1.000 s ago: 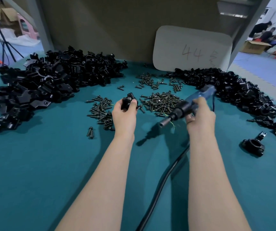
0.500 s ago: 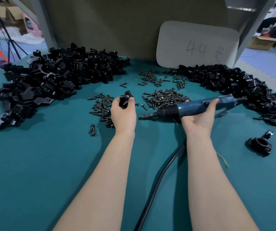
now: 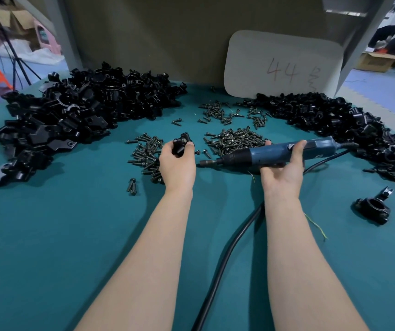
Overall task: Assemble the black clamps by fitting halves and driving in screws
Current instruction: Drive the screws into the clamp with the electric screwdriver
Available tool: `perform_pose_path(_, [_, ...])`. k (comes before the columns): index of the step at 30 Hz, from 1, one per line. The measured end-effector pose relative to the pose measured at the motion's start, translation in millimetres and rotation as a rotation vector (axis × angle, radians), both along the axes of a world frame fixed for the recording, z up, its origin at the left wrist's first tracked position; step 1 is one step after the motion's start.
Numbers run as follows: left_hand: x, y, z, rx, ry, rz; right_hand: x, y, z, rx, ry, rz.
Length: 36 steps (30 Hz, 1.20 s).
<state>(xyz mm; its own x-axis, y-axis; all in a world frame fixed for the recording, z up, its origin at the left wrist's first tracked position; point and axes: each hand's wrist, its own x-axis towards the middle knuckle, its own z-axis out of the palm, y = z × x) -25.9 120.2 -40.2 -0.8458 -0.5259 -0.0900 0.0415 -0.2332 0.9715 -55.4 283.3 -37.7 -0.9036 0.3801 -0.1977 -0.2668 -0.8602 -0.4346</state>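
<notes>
Teal table (image 3: pixel 48 235) fills the frame, carrying two heaps of black clamp halves: the bigger left heap (image 3: pixel 77 115) at upper left, the right heap (image 3: pixel 335 125) curving down the right edge. One white card (image 3: pixel 282 65) stands at the back. One blue screwdriver (image 3: pixel 275 154) lies level at centre in the right hand (image 3: pixel 282 170), thumb curled over it, its cable (image 3: pixel 227 259) trailing down. Three loose screw clusters: left (image 3: pixel 148 154), middle (image 3: pixel 234 139), back (image 3: pixel 218 113). One finished clamp (image 3: pixel 373 206) sits at right. The left hand (image 3: pixel 178 166) pinches one small clamp (image 3: pixel 182 143) at centre, above the table.
</notes>
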Motion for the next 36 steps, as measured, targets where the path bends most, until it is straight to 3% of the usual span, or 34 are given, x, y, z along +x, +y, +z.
perform_pose_path(15, [-1,1,-3,-0.145,-0.056,0.021,8,-2,8,-0.085,-0.006,-0.04])
perform_pose_path(29, [1,4,-5,-0.328,-0.071,0.078,14,-12,12,0.051,0.023,-0.033])
perform_pose_path(36, [3,-2,-3,-0.477,-0.108,0.061,21,-13,26,0.194,0.197,0.052])
